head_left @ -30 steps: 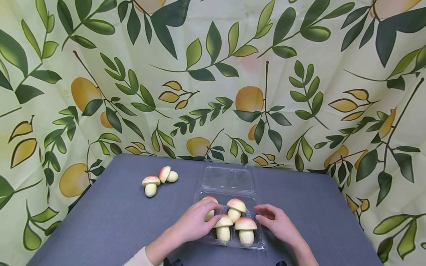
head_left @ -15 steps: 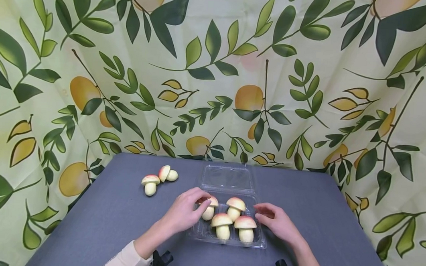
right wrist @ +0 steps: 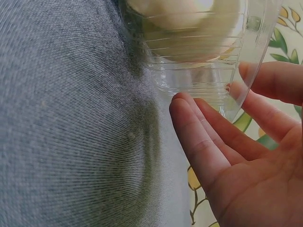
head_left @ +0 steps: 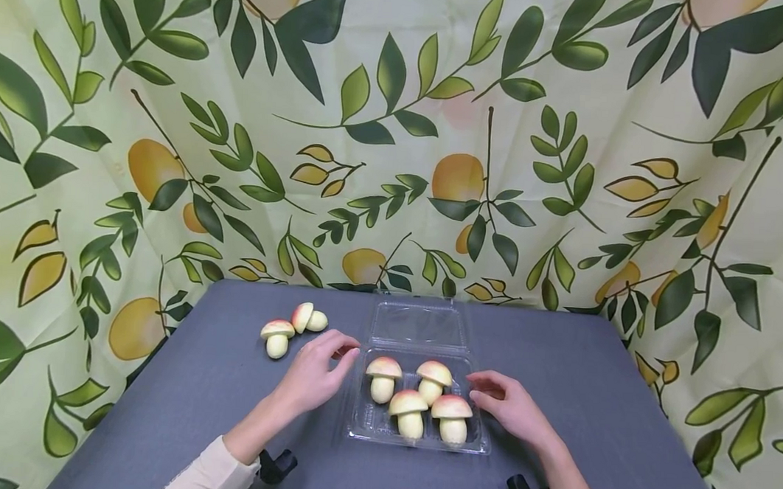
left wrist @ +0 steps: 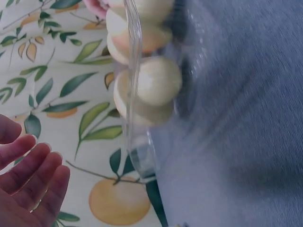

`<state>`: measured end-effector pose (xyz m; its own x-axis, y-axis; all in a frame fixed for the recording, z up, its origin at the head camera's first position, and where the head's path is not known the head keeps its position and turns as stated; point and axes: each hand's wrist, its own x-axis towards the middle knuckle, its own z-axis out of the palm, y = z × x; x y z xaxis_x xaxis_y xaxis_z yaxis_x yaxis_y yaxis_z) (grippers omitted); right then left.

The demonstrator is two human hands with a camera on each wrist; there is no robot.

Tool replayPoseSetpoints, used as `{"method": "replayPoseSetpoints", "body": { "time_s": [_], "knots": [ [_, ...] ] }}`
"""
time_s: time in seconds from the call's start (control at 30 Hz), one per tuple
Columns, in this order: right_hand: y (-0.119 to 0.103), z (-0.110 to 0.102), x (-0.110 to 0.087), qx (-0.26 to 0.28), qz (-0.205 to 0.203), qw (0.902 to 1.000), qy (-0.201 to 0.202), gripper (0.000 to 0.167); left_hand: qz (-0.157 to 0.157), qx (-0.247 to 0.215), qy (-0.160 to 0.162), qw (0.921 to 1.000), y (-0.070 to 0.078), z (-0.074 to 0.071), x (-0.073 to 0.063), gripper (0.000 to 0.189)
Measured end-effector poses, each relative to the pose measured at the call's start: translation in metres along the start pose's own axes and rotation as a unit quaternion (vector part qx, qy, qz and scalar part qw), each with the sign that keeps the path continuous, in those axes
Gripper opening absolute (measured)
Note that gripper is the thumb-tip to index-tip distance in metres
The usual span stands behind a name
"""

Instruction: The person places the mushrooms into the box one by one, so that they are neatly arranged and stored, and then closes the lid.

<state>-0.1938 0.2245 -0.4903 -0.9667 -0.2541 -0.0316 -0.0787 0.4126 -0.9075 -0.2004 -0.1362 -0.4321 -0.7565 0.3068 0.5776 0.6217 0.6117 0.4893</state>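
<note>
A clear plastic clamshell container (head_left: 363, 429) lies with its lid (head_left: 420, 326) folded back. Several toy mushrooms, such as this front one (head_left: 409, 414), with cream stems and reddish caps, sit in its base. My left hand (head_left: 315, 370) is off the container's left side, holding nothing, its fingers loosely bent; in the left wrist view the fingers (left wrist: 35, 175) are spread apart from the plastic. My right hand (head_left: 505, 405) rests at the container's right edge; in the right wrist view its extended fingers (right wrist: 199, 142) lie along the clear wall and rim.
Two more toy mushrooms, one upright (head_left: 276, 340) and one tipped over (head_left: 309, 318), lie at the back left of the grey table (head_left: 578, 365). A leaf-and-fruit patterned cloth (head_left: 398, 127) hangs behind the table and along both sides.
My left hand has withdrawn leftward from the mushroom at the container's back left, leaving it in full view. My right hand has stayed at the right edge.
</note>
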Motion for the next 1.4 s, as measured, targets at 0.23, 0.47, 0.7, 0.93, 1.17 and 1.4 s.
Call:
{"method": "replayPoseSetpoints", "body": {
  "time_s": [0.23,0.47,0.7,0.93,1.17,1.4],
  "knots": [
    [-0.001,0.0,0.0,0.0,0.004,1.0,0.002,0.037,0.002,0.011,0.021,0.9997,-0.015,-0.012,0.002,0.007],
    [-0.001,0.0,-0.002,-0.007,0.005,1.0,0.003,0.037,0.007,0.011,0.052,0.9985,-0.033,-0.022,0.004,0.008],
    [-0.001,-0.001,-0.001,-0.011,0.002,0.9999,0.005,0.036,-0.01,0.008,0.094,0.9955,-0.057,-0.028,0.006,0.009],
    [0.001,0.0,-0.001,-0.007,0.008,0.9999,0.006,0.037,-0.034,-0.002,0.121,0.992,-0.08,-0.034,0.007,0.008],
    [0.003,0.0,-0.002,-0.001,0.009,1.0,0.004,0.037,-0.076,0.002,0.136,0.9877,-0.099,-0.036,0.006,0.008],
    [0.001,-0.001,-0.002,-0.002,-0.001,1.0,-0.001,0.037,-0.115,0.011,0.148,0.9823,-0.116,-0.04,0.001,0.007]
  ]
}}
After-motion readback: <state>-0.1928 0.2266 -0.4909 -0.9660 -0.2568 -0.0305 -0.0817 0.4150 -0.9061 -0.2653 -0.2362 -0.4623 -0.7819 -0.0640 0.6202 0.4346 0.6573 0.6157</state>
